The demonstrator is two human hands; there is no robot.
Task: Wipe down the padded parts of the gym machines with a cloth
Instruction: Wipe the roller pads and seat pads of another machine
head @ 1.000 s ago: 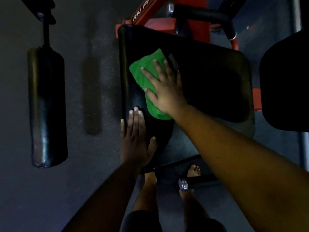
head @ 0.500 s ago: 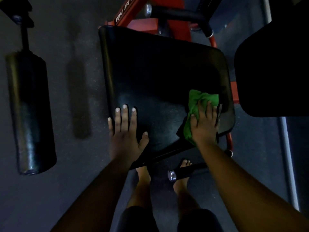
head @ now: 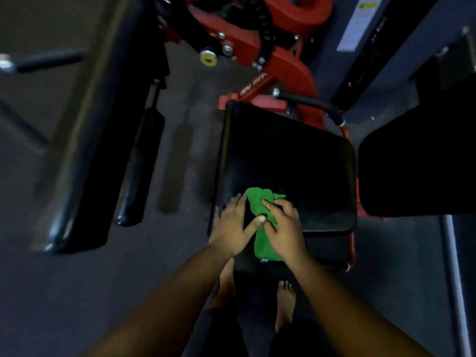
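Dim, murky view; motion blur at left, wide-angle bending toward the edges.

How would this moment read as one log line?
right hand: holds crumpled green cloth | left hand: touches cloth | surface: black padded seat | wipe paused

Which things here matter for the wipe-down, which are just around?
In use:
- green cloth, both hands on it
- left hand
- right hand
- black seat pad

Just around:
- roller pad
- red frame
- handle bar
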